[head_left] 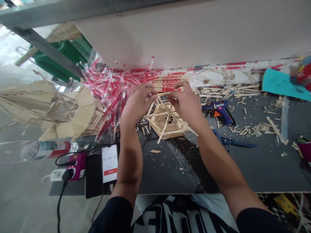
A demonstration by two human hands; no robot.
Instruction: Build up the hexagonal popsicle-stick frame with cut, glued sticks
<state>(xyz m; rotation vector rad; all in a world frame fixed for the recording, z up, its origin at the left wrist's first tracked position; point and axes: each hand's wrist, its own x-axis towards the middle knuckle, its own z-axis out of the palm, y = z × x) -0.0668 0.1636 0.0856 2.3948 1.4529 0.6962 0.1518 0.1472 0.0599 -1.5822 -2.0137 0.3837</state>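
Note:
A hexagonal frame of stacked thin wooden sticks sits on the dark table in front of me, with longer sticks crossing over its top. Along its far side, a pale wooden stick spans the gap between my hands. The fingertips of my left hand are pinched at the stick's left end. My right hand pinches its right end, with thumb and forefinger together and the other fingers curled. My fingers partly cover the far rim of the frame.
A blue glue gun and blue-handled cutters lie on the right amid stick scraps. Red-and-clear wrappers pile up behind. Left are stick-built panels, a phone, a pink power adapter and a plastic bottle.

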